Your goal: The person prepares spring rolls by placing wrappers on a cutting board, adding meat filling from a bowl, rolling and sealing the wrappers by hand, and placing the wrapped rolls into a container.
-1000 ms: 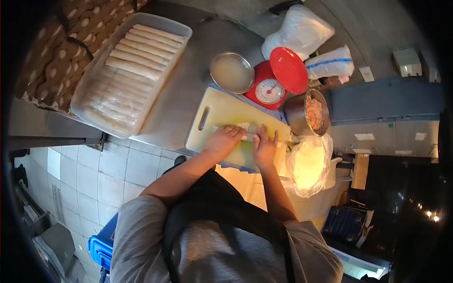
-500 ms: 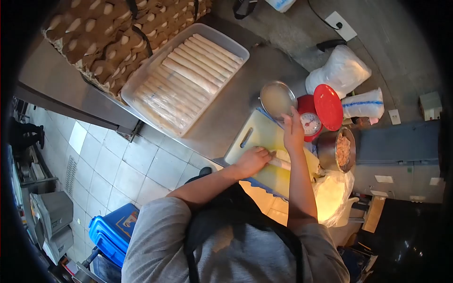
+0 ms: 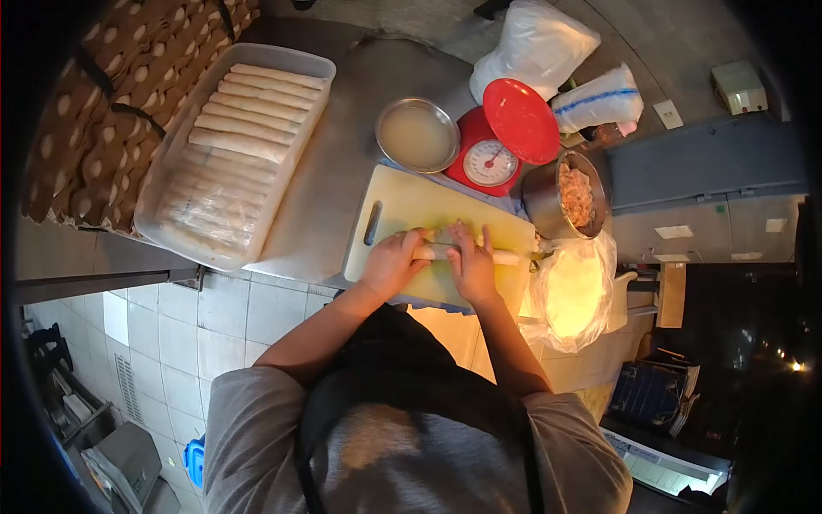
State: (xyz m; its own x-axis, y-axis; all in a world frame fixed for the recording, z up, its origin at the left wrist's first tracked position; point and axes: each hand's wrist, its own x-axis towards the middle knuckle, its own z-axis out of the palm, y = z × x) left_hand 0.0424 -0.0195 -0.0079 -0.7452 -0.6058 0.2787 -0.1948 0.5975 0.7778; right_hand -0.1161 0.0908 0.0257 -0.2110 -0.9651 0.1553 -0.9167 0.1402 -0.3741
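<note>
On the yellowish cutting board lies a long, pale wrapped roll. My left hand is closed round the roll's left end. My right hand rests on the middle of the roll with its fingers spread. A metal bowl of cloudy liquid stands behind the board, beside a red scale. To the right, a metal pot holds an orange-pink filling. Near the board's right edge is a clear plastic bag with pale round sheets.
A plastic tub of several pale rolls sits at the left on the metal table, next to stacked egg trays. White bags stand behind the scale. A blue bin is on the floor.
My right hand has come back from the bowl's rim to the roll on the board. The roll now lies under both hands. The camera view has swung back as well.
</note>
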